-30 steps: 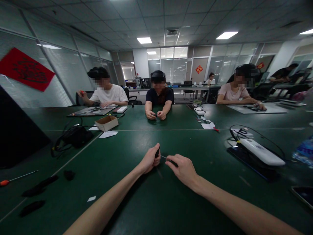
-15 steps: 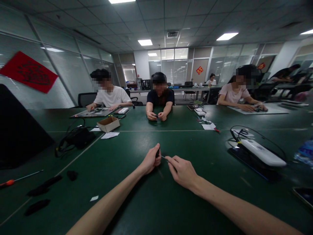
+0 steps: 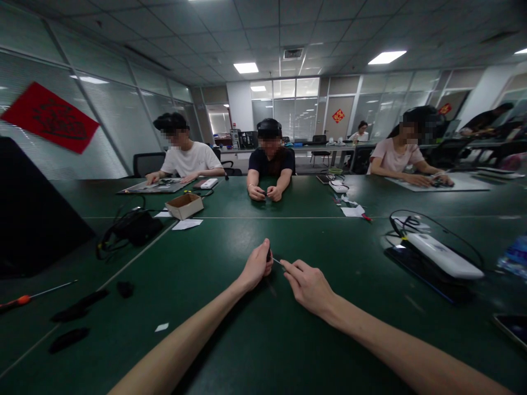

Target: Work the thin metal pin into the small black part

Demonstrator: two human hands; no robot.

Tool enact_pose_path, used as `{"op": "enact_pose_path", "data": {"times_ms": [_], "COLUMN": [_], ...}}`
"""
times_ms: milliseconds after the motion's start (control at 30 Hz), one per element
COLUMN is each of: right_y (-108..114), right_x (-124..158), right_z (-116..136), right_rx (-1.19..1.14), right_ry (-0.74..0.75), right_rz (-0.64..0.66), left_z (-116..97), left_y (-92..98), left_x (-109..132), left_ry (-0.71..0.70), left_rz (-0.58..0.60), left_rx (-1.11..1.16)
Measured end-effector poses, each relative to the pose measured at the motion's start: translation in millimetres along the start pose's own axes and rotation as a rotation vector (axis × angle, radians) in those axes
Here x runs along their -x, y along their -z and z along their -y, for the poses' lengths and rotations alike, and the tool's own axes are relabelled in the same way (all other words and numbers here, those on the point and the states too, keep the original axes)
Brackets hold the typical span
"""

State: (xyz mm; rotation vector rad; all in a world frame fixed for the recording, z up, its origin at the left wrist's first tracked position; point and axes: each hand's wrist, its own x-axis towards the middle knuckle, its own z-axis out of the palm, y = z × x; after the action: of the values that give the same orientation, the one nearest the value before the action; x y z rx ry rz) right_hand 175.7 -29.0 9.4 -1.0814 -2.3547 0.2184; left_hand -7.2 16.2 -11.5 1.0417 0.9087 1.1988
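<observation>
My left hand [image 3: 256, 267] is closed around a small black part [image 3: 268, 254] above the green table [image 3: 230, 329]. My right hand [image 3: 308, 285] pinches a thin tool whose metal tip [image 3: 277, 261] points at that black part. The tool's handle is hidden inside the fingers. Both forearms stretch out from the near edge and the two hands almost touch.
Three people sit working at the table's far side. A cardboard box [image 3: 184, 206] and a black cable bundle [image 3: 134, 227] lie at left, an orange-handled screwdriver [image 3: 28, 298] and black pieces [image 3: 78, 299] nearer. A white device [image 3: 444, 255] with cables lies at right.
My right hand has slid up the tool toward my left hand, hiding the dark handle. The view has shifted slightly; the hands stay together.
</observation>
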Motion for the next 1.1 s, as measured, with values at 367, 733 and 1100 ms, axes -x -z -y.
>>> {"op": "enact_pose_path", "data": {"times_ms": [367, 733, 1100], "right_y": [1.0, 6.5, 2.0], "right_x": [0.6, -0.2, -1.1], "right_z": [0.1, 4.6, 3.0], "right_rx": [0.078, 0.071, 0.026], "right_ry": [-0.014, -0.023, -0.029], "right_rz": [0.006, 0.023, -0.014], "left_z": [2.0, 3.3, -3.0], "left_y": [1.9, 2.1, -0.8], "left_x": [-1.9, -2.3, 0.9], "left_ry": [-0.016, -0.013, -0.01], "left_rz": [0.038, 0.032, 0.011], "left_rx": [-0.029, -0.005, -0.037]}}
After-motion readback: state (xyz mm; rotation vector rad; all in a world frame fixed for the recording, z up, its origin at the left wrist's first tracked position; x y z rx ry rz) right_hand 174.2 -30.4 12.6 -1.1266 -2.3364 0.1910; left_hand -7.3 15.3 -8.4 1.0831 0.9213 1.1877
